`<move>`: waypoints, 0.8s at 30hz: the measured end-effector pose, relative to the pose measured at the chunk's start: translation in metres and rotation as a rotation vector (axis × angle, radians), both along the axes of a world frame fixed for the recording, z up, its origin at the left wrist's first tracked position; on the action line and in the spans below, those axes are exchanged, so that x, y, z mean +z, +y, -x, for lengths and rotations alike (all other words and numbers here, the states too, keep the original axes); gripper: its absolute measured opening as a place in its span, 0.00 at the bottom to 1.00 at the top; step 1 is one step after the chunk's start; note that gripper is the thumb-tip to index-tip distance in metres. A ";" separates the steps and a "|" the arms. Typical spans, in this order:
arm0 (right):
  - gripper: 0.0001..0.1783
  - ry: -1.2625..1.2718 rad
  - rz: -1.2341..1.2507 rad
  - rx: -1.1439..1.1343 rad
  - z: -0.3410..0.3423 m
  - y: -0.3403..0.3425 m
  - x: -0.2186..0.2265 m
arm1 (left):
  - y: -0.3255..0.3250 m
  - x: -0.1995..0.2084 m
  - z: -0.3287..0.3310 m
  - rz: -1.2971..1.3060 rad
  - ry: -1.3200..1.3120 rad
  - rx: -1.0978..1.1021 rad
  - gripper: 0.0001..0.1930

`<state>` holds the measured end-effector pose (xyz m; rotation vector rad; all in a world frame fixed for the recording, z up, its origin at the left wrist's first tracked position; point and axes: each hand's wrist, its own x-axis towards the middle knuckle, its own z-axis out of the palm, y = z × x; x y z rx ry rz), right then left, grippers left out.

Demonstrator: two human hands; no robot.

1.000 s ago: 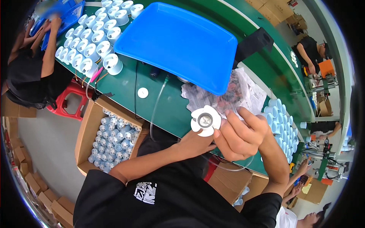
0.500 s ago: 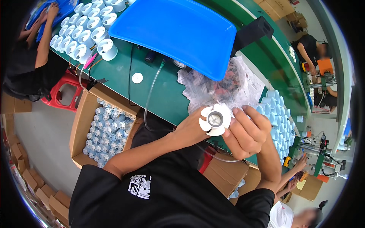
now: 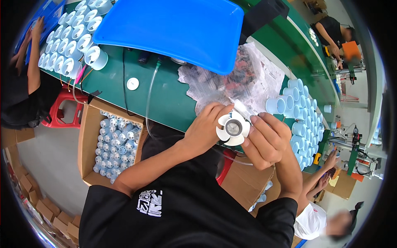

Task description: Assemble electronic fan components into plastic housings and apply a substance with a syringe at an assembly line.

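In front of my chest, over the table's near edge, my left hand [image 3: 206,126] grips a small white fan wheel [image 3: 223,135] by its far left side. Its petal-like blades surround a dark grey ring at the hub. My right hand [image 3: 269,139] is closed at the wheel's right side, thumb and fingers pinching a pale tube-shaped piece [image 3: 245,110] with a thin tip. That piece slants behind the wheel's far edge; I cannot tell whether it touches the wheel. Under both hands lies crumpled printed paper [image 3: 264,76] on the green table [image 3: 169,103].
A blue tray [image 3: 173,31] stands beyond my hands. Light blue cups crowd the far left [image 3: 96,58] and the right [image 3: 304,120]. A clear hose [image 3: 151,91] and a white disc [image 3: 132,84] lie on the table. An open carton [image 3: 93,140] of cups stands left; co-workers sit both sides.
The fan wheel has tilted a little in my fingers, and more of the pale tube-shaped piece shows. The view has shifted slightly, so the tray and cups sit further left.
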<state>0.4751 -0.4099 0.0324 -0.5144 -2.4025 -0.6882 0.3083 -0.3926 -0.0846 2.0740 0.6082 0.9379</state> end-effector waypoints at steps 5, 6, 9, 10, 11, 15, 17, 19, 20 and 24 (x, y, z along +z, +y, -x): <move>0.15 0.141 0.286 -0.067 -0.007 -0.009 -0.008 | 0.001 0.002 0.002 0.045 0.052 0.001 0.41; 0.17 0.185 0.275 -0.061 -0.007 -0.011 -0.010 | 0.002 0.000 0.002 0.039 0.088 -0.026 0.46; 0.17 0.231 0.233 -0.062 -0.012 -0.017 -0.019 | -0.001 0.002 0.003 0.026 0.062 0.003 0.47; 0.17 0.233 0.231 -0.069 -0.012 -0.019 -0.018 | -0.001 0.002 0.006 0.024 0.064 -0.004 0.47; 0.16 0.186 0.254 -0.099 -0.013 -0.023 -0.017 | -0.001 0.002 0.010 0.027 -0.020 0.026 0.47; 0.13 0.118 0.144 -0.125 -0.009 -0.028 -0.023 | -0.002 0.022 0.029 0.242 -0.303 -0.107 0.50; 0.13 0.132 0.126 -0.120 -0.005 -0.031 -0.026 | -0.007 0.040 0.030 0.554 -0.399 -0.221 0.46; 0.15 0.112 0.112 -0.109 -0.005 -0.028 -0.028 | -0.007 0.049 0.027 0.583 -0.465 -0.213 0.38; 0.15 0.120 0.108 -0.104 -0.005 -0.027 -0.029 | -0.007 0.050 0.028 0.578 -0.458 -0.208 0.38; 0.17 0.126 0.095 -0.135 -0.004 -0.022 -0.031 | -0.004 0.051 0.033 0.594 -0.422 -0.214 0.32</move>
